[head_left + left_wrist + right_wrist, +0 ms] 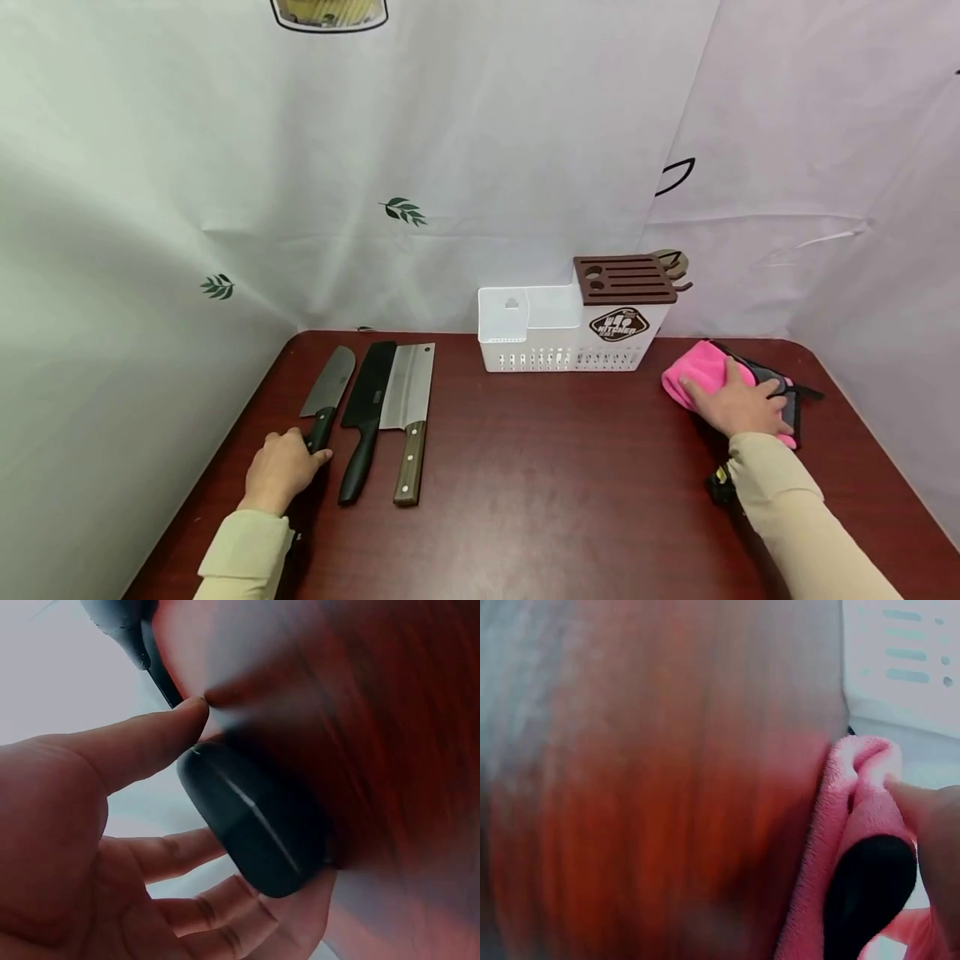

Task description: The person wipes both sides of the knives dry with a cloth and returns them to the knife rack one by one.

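Note:
In the head view my left hand [281,471] is at the black handle of a santoku-style kitchen knife [330,383] at the table's left. The left wrist view shows the handle's end [255,817] between thumb and curled fingers. Beside it lie a black cleaver [371,387] and a steel cleaver [407,387] with a wooden handle. At the far right my right hand [738,404] grips a folded pink cloth [693,371], thumb on its near-left side. A grey and black item [789,412] lies with the cloth, partly covered; a rounded black end [870,889] shows against it.
A white perforated knife holder [562,354] with a slotted brown top [626,292] stands at the table's back edge, hooks on its right side. White fabric walls [487,150] enclose the back and sides of the reddish-brown table [540,483].

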The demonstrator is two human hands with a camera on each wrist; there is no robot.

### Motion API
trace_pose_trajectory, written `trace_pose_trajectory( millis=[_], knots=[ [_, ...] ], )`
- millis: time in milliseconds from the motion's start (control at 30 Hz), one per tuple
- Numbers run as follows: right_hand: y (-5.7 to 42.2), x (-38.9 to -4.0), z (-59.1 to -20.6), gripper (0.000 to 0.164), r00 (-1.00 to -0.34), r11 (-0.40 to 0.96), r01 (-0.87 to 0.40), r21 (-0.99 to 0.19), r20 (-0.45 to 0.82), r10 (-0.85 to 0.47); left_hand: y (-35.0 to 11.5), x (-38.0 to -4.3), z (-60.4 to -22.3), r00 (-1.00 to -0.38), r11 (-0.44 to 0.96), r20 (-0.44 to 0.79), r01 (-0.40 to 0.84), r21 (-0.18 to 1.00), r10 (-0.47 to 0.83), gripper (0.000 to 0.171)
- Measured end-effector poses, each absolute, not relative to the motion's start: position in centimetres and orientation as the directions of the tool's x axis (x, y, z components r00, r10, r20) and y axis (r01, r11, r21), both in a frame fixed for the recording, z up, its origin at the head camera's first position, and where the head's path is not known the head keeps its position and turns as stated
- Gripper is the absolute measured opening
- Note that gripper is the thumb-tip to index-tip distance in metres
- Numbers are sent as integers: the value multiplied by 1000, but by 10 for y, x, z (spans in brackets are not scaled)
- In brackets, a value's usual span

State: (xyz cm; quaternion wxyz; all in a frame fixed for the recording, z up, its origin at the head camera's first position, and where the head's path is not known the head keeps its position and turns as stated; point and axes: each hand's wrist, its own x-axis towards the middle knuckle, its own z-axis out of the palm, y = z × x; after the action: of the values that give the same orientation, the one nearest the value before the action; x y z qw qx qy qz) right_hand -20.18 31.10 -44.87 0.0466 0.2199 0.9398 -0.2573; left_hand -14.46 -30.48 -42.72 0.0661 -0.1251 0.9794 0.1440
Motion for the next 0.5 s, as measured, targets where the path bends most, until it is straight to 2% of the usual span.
trace_pose_trajectory(
  millis=[200,500],
  knots=[
    [310,-205,-451,96,-899,771,437,-464,-181,400,-305,-145,-429,-968,931,-148,-236,280,-201,50],
    [309,-208,-451,81,-900,792,434,-429,-174,399,-309,-146,-429,-962,919,-185,-250,303,-201,48]
  ],
)
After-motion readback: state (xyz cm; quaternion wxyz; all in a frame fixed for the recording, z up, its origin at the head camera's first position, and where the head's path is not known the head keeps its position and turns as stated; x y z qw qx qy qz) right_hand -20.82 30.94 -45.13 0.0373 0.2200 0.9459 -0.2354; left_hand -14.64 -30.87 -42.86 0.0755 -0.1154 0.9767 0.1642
